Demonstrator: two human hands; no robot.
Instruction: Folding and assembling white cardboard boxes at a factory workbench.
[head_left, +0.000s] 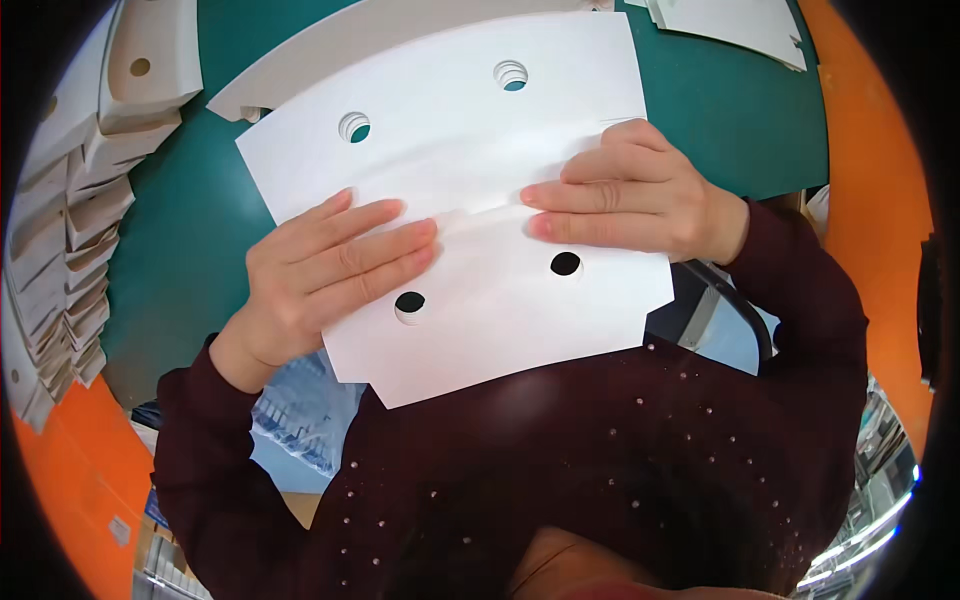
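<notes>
A white die-cut card (510,330) with round holes spans the space between my hands, its near end over my lap. Stacked edges inside the holes suggest several layers. A raised crease runs across its middle. My left hand (320,270) grips its left side, fingers laid over the top and thumb hidden, apparently underneath. From the right, my right hand (640,195) holds it likewise, index and middle fingertips by the crease, the other fingers bent. My fingertips are apart across the crease.
Under the card's far part lies a green tabletop (740,120). Folded white card pieces (85,230) are stacked along the left. Another curved white card (300,60) lies behind, and more white sheets (730,25) sit at the far right. Orange surfaces (870,150) border the table.
</notes>
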